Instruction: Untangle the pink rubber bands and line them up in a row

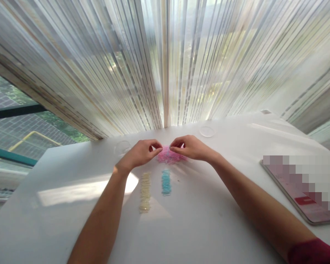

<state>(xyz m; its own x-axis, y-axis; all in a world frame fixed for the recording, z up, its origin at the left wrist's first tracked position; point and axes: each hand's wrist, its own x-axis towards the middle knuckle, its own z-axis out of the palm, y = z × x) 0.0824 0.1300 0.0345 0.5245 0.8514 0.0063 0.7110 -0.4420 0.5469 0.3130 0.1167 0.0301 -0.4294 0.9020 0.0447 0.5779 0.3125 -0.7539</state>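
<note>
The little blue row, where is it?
In the head view, the short blue row of small pieces lies right of the longer yellow row, below the pink pile.

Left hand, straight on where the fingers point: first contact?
Likely the right hand, facing the left hand across a narrow gap. The pink pile shows there too; depth is unclear, so it might brush that first.

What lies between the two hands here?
Part of the pink pile, seen in the head view between left hand and right hand; any piece pinched is too small to tell.
</note>
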